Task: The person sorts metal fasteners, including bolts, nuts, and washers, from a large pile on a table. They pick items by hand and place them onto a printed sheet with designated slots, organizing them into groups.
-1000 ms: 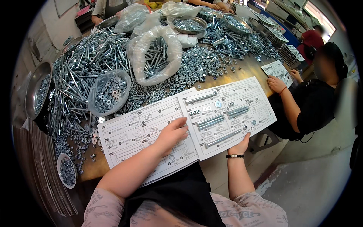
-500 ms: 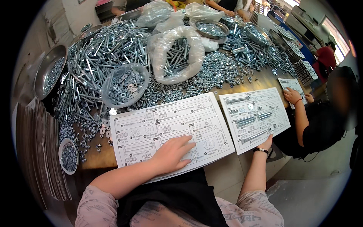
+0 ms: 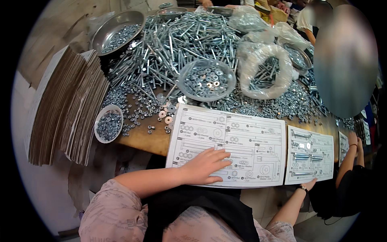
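My left hand (image 3: 203,167) lies flat, fingers spread, on a large white printed card (image 3: 258,139) with outlines of bolts, nuts and washers. No hardware shows on that card. To its right, my right hand (image 3: 309,184) grips the near edge of a second printed card (image 3: 328,163), thumb on top and the other fingers hidden below. Several long bolts and a few washers and nuts sit on this second card over its drawings. Beyond the cards stands a clear plastic bowl of washers (image 3: 206,82).
A heap of long bolts (image 3: 177,44) covers the table, with loose nuts (image 3: 282,103) before it. An open plastic bag (image 3: 287,70) holds bolts. Stacked cards (image 3: 60,109), a metal bowl (image 3: 133,22) and a white dish (image 3: 109,121) stand left. A co-worker's hand (image 3: 352,139) is at right.
The view has swung to the left, so the cards and heap appear farther right and the card stack shows more fully. My hands stay on the same two cards.
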Available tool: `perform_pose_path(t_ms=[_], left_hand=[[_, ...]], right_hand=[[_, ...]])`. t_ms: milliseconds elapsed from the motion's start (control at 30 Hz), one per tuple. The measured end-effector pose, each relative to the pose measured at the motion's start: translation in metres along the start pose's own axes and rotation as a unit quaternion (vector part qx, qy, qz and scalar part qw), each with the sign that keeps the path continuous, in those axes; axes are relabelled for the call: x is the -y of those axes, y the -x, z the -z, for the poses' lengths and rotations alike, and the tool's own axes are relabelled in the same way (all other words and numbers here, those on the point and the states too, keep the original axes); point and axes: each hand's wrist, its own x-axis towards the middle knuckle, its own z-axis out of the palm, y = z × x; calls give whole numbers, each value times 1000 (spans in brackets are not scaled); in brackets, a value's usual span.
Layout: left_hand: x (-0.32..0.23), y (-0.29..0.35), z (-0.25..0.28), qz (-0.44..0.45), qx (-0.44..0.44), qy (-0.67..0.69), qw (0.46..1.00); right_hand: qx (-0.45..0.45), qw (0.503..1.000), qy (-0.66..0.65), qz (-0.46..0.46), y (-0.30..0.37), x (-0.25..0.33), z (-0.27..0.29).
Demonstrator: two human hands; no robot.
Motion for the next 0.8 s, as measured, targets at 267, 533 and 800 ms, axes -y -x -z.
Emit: perform_pose_path(t_ms=[267,533,800], left_hand=[[50,52,36,182,-281,21,942],[100,113,68,324,-350,-103,873],[118,119,60,348,-297,-168,874]], right_hand=[[-213,901,213,312,79,1,-32],[292,853,339,269,178,-96,-164],[755,382,425,322,357,-240,-250]])
